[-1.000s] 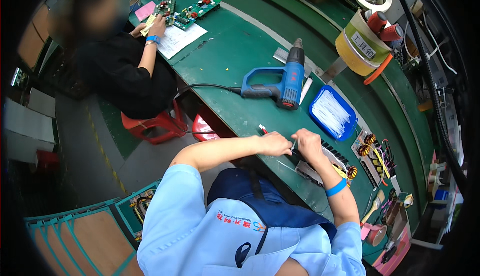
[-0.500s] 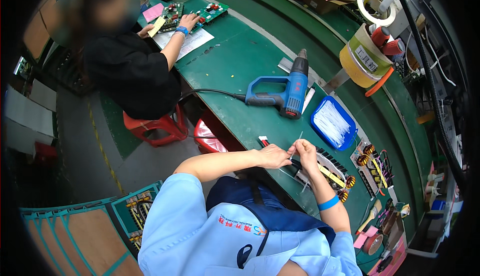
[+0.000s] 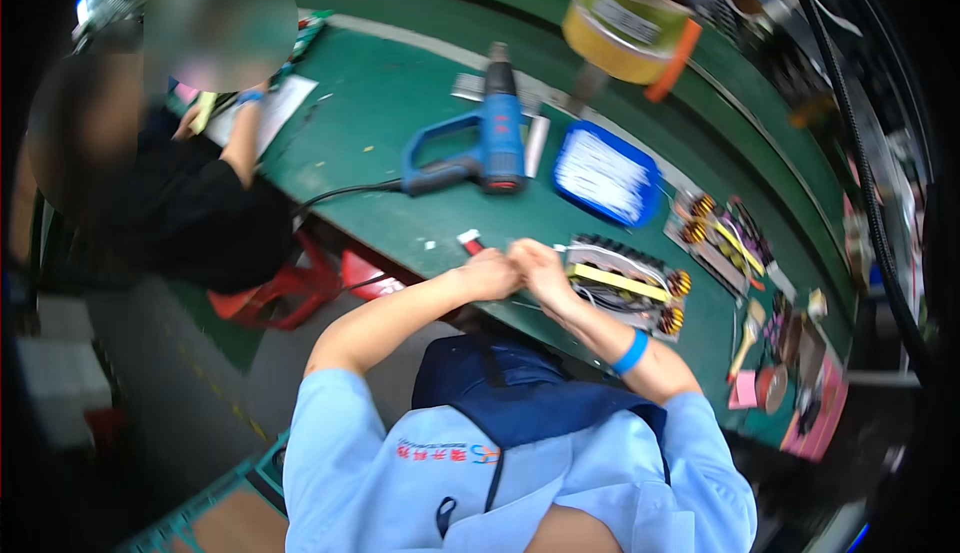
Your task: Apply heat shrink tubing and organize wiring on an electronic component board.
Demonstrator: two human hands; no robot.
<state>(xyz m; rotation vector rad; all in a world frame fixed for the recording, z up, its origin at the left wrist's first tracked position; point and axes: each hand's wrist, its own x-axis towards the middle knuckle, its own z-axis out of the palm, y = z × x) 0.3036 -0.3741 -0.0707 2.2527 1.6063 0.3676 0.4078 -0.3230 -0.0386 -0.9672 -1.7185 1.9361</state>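
Observation:
Both my hands are close together at the near edge of the green bench, fingers closed. My left hand [image 3: 492,275] is shut on a red cable [image 3: 473,245], whose white connector pokes out beyond the fingers. Against it presses my right hand [image 3: 540,271], fingers pinched; what they hold is hidden and slightly blurred. Just right of that hand lies a circuit board assembly [image 3: 622,283] with a black finned row, a yellow strip and copper-wound coils.
A blue heat gun [image 3: 500,143] lies beyond my hands, its cord running left. Right of it sits a blue tray [image 3: 607,215] of thin white strips. A second board assembly [image 3: 715,243], a brush [image 3: 748,338] and a yellow tool bucket [image 3: 615,38] are farther right. A co-worker [image 3: 190,213] sits left.
The view has swung, so the bench appears shifted left and up. My hands have drawn closer together, left of the board assembly. The thin strip seen at my right fingers no longer shows.

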